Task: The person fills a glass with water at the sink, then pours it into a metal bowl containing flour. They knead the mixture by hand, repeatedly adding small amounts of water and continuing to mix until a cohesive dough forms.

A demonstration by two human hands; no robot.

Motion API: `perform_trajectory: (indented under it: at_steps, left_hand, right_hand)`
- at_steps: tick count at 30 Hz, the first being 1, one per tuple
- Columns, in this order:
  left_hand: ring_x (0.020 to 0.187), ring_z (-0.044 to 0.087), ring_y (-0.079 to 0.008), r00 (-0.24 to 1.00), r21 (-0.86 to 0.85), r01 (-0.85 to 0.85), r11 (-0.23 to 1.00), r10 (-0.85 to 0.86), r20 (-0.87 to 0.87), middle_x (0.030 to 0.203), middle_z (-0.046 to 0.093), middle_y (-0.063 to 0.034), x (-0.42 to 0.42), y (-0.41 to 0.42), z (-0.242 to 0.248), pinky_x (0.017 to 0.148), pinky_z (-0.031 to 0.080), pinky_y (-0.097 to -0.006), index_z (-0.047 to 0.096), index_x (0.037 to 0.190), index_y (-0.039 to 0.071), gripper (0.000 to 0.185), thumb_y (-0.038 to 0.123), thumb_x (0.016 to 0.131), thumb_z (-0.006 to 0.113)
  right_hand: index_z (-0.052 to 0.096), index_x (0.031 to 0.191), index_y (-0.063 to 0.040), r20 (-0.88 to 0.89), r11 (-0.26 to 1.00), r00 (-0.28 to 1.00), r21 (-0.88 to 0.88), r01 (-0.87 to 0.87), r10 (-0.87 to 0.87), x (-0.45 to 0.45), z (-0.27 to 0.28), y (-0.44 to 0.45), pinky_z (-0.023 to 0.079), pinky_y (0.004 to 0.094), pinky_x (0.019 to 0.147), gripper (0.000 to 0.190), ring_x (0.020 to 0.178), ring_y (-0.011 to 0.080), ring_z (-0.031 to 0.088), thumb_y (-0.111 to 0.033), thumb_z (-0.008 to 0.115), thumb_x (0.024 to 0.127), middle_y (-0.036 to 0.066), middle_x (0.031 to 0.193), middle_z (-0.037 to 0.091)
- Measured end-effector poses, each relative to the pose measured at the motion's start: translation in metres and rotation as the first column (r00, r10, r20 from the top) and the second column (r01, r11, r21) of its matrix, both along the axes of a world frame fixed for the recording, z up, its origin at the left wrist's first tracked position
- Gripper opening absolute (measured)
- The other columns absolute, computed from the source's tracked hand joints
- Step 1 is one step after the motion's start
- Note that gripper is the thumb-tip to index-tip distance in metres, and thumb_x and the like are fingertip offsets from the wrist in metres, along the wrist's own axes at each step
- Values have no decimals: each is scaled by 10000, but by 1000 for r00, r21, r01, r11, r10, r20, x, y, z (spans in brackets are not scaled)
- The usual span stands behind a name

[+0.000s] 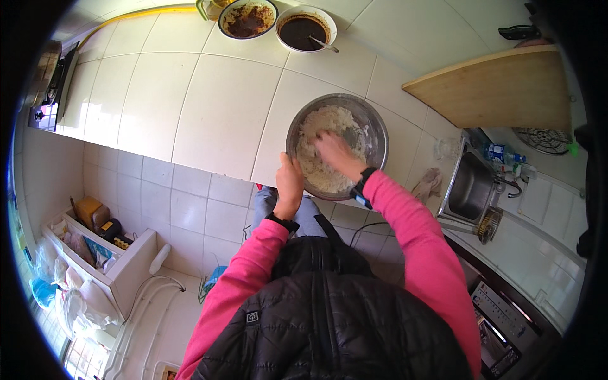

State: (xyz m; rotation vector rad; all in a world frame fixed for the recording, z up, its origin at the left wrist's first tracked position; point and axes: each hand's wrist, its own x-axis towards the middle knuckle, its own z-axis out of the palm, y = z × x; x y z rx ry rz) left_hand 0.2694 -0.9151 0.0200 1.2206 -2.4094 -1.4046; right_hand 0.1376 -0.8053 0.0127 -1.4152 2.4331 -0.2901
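A round stainless steel bowl (376, 156) stands at the front edge of the white tiled counter (228, 95). Clumpy, flour-like dough (327, 118) covers much of its inside, with some bare metal showing on the right. My right hand (335, 151) reaches down into the bowl, its fingers blurred and in the dough; whether they grip any of it I cannot tell. At the bowl's left rim, my left hand (289, 180) grips the edge, thumb upward.
Behind the bowl stand a white bowl of dark sauce (304, 33) with a spoon and a stained enamel bowl (248, 20). To the right are a wooden board (494, 90), a cloth (427, 184) and a metal sink (470, 185). A stove (52, 104) is at far left.
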Motion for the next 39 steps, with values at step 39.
perform_trajectory:
  at_steps: [39]
  left_hand:
    - [636, 589, -493, 1000, -8, 3, 1000, -3, -2, 660, 589, -302, 5, -1, -4, 524, 436, -578, 388, 1034, 22, 198, 188, 962, 470]
  right_hand:
    - [555, 1220, -95, 111, 977, 992, 208, 39, -63, 38, 40, 52, 526, 476, 762, 453, 935, 427, 604, -110, 627, 772, 264, 1115, 471]
